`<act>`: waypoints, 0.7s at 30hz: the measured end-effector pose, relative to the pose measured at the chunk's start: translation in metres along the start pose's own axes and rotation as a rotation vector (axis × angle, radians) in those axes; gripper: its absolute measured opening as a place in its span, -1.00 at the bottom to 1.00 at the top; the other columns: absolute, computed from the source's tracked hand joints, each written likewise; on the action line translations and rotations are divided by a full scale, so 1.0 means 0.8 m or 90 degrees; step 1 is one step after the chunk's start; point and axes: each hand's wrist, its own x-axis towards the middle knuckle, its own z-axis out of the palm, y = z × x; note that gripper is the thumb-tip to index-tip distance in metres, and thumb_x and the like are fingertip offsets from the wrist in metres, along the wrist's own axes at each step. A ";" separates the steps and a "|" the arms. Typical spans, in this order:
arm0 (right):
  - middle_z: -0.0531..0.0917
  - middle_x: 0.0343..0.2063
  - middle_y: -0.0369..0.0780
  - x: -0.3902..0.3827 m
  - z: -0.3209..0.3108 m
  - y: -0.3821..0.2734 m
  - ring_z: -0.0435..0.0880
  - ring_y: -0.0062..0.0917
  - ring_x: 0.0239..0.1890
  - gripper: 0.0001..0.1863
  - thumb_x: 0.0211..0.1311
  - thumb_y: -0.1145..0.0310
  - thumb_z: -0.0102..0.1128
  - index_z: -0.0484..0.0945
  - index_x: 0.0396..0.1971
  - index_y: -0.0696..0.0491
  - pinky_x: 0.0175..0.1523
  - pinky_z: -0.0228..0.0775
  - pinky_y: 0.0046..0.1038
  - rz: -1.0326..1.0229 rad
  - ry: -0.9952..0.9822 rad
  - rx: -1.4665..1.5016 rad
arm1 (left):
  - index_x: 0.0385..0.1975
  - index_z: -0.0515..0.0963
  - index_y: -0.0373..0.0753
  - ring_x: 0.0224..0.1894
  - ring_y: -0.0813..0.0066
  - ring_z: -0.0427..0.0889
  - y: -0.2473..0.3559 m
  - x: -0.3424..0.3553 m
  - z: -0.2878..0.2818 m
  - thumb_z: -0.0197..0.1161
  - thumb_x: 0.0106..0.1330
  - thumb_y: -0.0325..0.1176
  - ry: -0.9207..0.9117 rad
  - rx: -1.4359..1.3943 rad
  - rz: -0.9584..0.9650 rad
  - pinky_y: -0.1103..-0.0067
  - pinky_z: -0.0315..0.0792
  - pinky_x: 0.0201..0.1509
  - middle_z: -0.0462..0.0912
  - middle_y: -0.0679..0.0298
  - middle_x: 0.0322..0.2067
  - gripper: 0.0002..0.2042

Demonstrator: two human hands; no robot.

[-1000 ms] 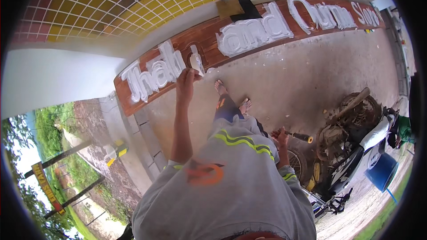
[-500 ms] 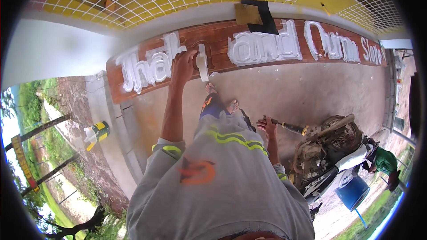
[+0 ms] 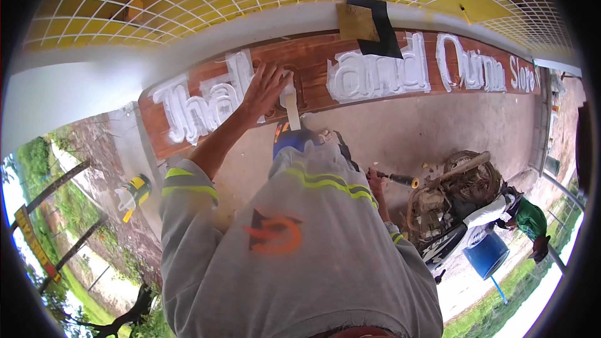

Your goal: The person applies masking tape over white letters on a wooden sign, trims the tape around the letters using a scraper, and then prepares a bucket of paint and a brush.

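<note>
A long brown wooden board with carved lettering, partly covered with pale masking material, runs across the upper view. My left hand is on it at an uncovered carved letter, fingers bent around the upper end of a pale tape strip, which hangs down over the board's lower edge. My right hand is lower, beside my clothed body, closed on a black-and-yellow handled tool. A black sheet and a tan sheet lie over the board's top edge.
A dirty motorcycle stands at lower right near a blue drum. A person in a green shirt is beside it. A white wire grid runs above the board. A yellow-and-green container is at left. My feet show below the board.
My left hand has moved onto the carved letter with the tape strip, its fingers reaching farther up the board. The view has shifted and my right hand sits slightly more behind my body.
</note>
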 end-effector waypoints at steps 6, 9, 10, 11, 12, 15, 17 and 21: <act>0.67 -0.54 -0.15 -0.006 -0.007 -0.019 0.67 -0.48 -0.57 -0.73 0.33 0.16 0.13 0.50 -0.40 0.07 -0.53 0.50 -0.45 0.057 -0.042 0.037 | 0.32 0.33 -0.04 0.21 0.24 0.34 -0.012 0.000 0.020 0.23 0.16 -0.36 0.052 -0.001 0.032 0.19 0.18 0.31 0.39 0.17 0.12 -0.37; 0.69 -0.48 -0.11 0.003 0.003 -0.032 0.72 -0.41 -0.51 -0.67 0.37 0.11 0.11 0.50 -0.32 0.12 -0.43 0.59 -0.41 0.031 -0.042 0.088 | 0.26 0.39 -0.06 0.10 0.33 0.37 -0.007 -0.012 0.017 0.21 0.19 -0.26 0.070 0.053 0.013 0.22 0.08 0.39 0.44 0.29 -0.05 -0.44; 0.69 -0.48 -0.11 0.006 0.001 -0.038 0.72 -0.41 -0.51 -0.67 0.37 0.11 0.11 0.50 -0.32 0.12 -0.43 0.59 -0.41 0.032 -0.039 0.083 | 0.29 0.37 -0.06 0.10 0.34 0.36 -0.005 -0.012 0.016 0.23 0.16 -0.25 0.031 0.046 0.003 0.21 0.06 0.40 0.44 0.29 -0.05 -0.40; 0.68 -0.47 -0.12 0.003 0.006 -0.052 0.71 -0.41 -0.51 -0.65 0.40 0.09 0.09 0.50 -0.29 0.13 -0.42 0.59 -0.41 0.000 -0.030 0.069 | 0.32 0.35 -0.06 0.09 0.35 0.36 -0.004 -0.013 0.013 0.25 0.14 -0.23 -0.009 0.041 -0.006 0.21 0.04 0.40 0.43 0.30 -0.05 -0.36; 0.68 -0.46 -0.12 0.000 0.007 -0.064 0.71 -0.40 -0.51 -0.63 0.42 0.08 0.07 0.51 -0.26 0.14 -0.42 0.59 -0.42 -0.031 -0.022 0.051 | 0.32 0.35 -0.06 0.09 0.35 0.36 -0.001 -0.016 0.013 0.25 0.14 -0.23 -0.013 0.036 -0.012 0.21 0.04 0.40 0.43 0.30 -0.05 -0.36; 0.68 -0.43 -0.14 0.013 0.009 -0.094 0.70 -0.42 -0.48 -0.62 0.44 0.10 0.03 0.54 -0.17 0.16 -0.39 0.59 -0.42 -0.128 -0.049 0.049 | 0.35 0.32 -0.06 0.11 0.35 0.35 0.000 -0.012 0.017 0.30 0.09 -0.20 -0.027 0.003 -0.072 0.22 0.04 0.39 0.42 0.30 -0.03 -0.29; 0.67 -0.42 -0.16 0.004 0.014 -0.139 0.70 -0.44 -0.47 -0.61 0.46 0.11 0.00 0.54 -0.11 0.16 -0.36 0.58 -0.44 -0.179 -0.062 0.011 | 0.34 0.33 -0.06 0.13 0.35 0.35 0.005 -0.014 0.013 0.33 0.07 -0.18 -0.007 0.055 -0.079 0.24 0.05 0.39 0.42 0.28 -0.01 -0.28; 0.64 -0.39 -0.17 -0.052 0.040 -0.284 0.67 -0.50 -0.36 -0.59 0.49 0.16 -0.06 0.56 0.01 0.18 -0.25 0.54 -0.51 -0.368 -0.073 -0.085 | 0.31 0.35 -0.06 0.16 0.36 0.34 0.006 -0.019 -0.014 0.34 0.08 -0.21 -0.075 0.019 -0.111 0.26 0.09 0.37 0.43 0.28 0.00 -0.31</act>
